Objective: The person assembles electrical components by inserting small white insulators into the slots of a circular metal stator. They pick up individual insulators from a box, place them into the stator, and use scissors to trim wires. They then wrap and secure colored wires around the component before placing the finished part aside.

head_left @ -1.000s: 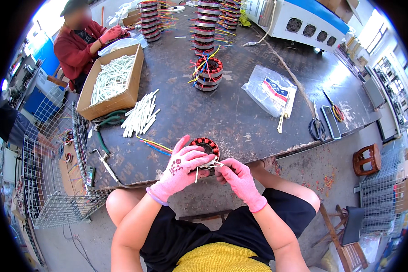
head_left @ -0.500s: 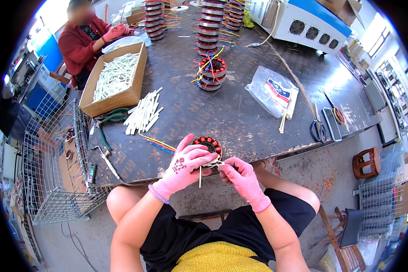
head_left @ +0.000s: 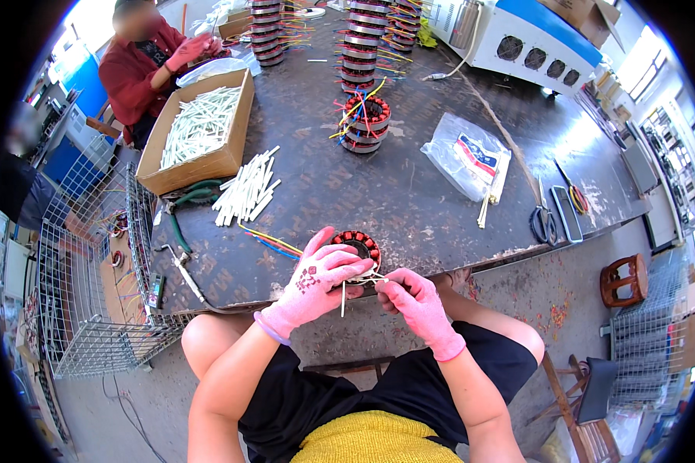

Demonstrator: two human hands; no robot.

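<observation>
A motor stator with red coil windings around its ring sits at the table's near edge. My left hand, in a pink glove, is wrapped over its left side and grips it. Red, yellow and blue lead wires run out to the left from behind that hand. White sleeving hangs down below the left fingers, and more thin white strands cross the stator's near side. My right hand, also gloved in pink, is closed in a pinch on the end of a white strand beside the stator.
A cardboard box of white sleeves stands at left, with a loose pile of sleeves beside it. Green-handled pliers and a soldering iron lie nearby. Stacked stators, a plastic bag, scissors and a phone are farther off. A co-worker sits at far left.
My hands stay nearly in place, the right one still pinching the white strand. The co-worker's gloved hands have shifted slightly. The whole view has moved a little.
</observation>
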